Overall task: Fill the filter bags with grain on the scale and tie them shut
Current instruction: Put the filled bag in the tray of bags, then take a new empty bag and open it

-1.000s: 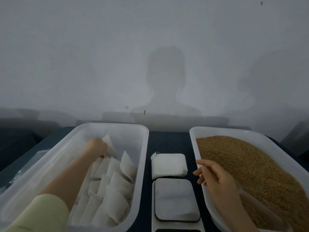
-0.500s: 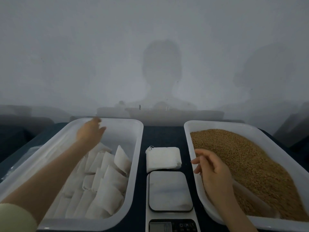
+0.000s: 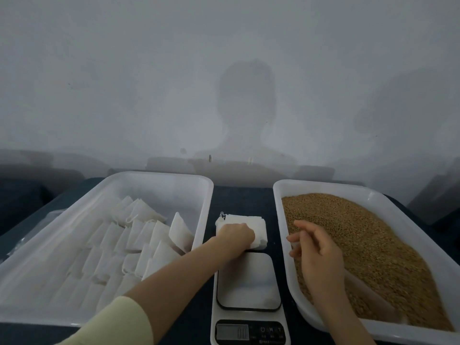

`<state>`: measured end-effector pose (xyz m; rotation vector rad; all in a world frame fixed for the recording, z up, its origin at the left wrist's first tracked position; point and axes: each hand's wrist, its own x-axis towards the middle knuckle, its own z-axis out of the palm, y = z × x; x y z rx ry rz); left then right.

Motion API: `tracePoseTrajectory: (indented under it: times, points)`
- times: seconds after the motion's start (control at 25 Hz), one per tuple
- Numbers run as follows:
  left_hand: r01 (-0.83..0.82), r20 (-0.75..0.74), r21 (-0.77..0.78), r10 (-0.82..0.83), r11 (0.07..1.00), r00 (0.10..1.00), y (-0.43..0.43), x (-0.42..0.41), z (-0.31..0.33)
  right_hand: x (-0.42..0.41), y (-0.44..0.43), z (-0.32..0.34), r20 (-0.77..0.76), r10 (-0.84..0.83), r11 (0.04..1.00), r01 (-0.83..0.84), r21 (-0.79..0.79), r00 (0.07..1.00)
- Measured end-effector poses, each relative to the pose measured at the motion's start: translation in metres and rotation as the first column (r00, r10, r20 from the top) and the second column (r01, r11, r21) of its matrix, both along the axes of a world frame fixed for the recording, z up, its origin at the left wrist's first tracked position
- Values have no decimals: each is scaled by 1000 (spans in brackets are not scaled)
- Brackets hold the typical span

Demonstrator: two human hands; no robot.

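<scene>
Filter bag stack (image 3: pixel 257 221) gripped by L hand (image 3: pixel 236 236), behind scale (image 3: pixel 249 282).

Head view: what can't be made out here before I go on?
All in the head view:
- Scale display: digits too blurred to read.
- Left hand: covers the bag stack, so whether it pinches one is hidden.
- Right hand: palm faces away; any hold is unclear.
- Grain tray: near right corner cut off by the frame edge.

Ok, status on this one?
Left hand gripping filter bag stack behind scale. Right hand loose over grain tray. Scale empty, nothing blocking.
</scene>
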<state>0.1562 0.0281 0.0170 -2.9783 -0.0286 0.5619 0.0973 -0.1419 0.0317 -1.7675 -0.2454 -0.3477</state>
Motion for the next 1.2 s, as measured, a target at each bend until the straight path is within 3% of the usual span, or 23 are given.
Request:
tracePoseTrajectory:
  times: [0.12,0.28,0.48,0.56,0.68,0.8,0.88,0.92,1.0,1.04,1.12,1.2]
  points:
    - [40,11,39,-40,998,999,3,3,-1,1,1,-1,6,2,1000,-2,-8,1000]
    - [89,221,-21,-82,996,972,12,-1,-9,1,0,-2,16,5,1000,-5,-16,1000]
    - [132,220,84,-147,988,964,11,-5,0,1,0,-1,8,5,1000,-5,-2,1000]
    - [93,273,-18,-85,995,958,10,-8,4,1,-1,-1,8,8,1000,-8,-8,1000]
    - [-63,354,-392,214,918,910,21,-6,6,1,-1,-1,-2,9,1000,-9,-11,1000]
    - [-121,384,-753,582,646,717,32,-7,14,1,-2,-2,-8,5,1000,-5,-10,1000]
    - [-77,197,-957,819,281,539,36,-10,27,2,-1,-3,-9,6,1000,-6,2,1000]
    - [-16,3,-1000,862,13,507,36,-14,35,2,-1,-2,-6,5,1000,-5,1,1000]
    - [91,-350,-854,694,-513,629,37,-32,48,3,1,-2,-6,37,999,-37,-23,999]
    - [88,-406,-761,578,-642,708,37,-44,50,3,2,-1,-16,85,995,-86,-46,996]
    - [14,-405,-722,439,-692,802,33,-69,47,1,8,1,-95,244,965,-251,-76,965]
    - [-61,-359,-771,354,-633,864,28,-90,44,1,14,5,-198,378,916,-396,-58,904]
